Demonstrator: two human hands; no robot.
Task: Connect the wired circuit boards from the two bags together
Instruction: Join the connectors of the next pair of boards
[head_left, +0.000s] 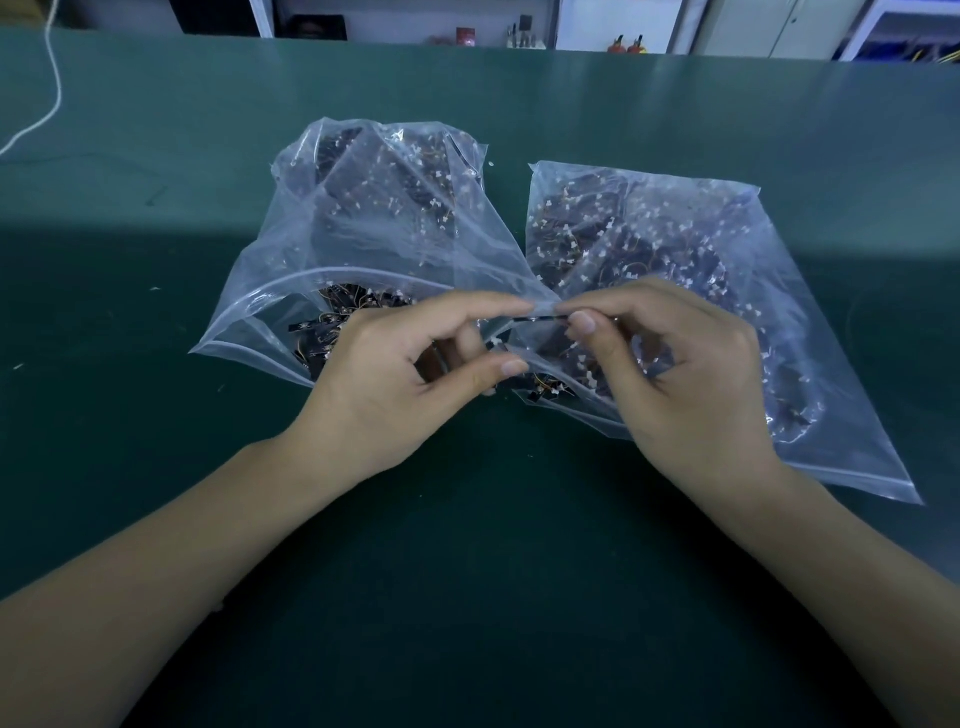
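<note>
Two clear zip bags lie side by side on the green table, the left bag and the right bag. Both hold several small black circuit boards with thin wires and white connectors. Above the bags' near openings, my left hand and my right hand meet fingertip to fingertip. Between them runs a thin dark board piece, pinched by the left forefinger and thumb at one end and by the right thumb and forefinger at the other. A few loose boards lie at the right bag's mouth under my hands.
The green table stretches wide in front of and behind the bags. A white cord runs across the far left corner. Beyond the far table edge stand shelves and small items, among them red bottles.
</note>
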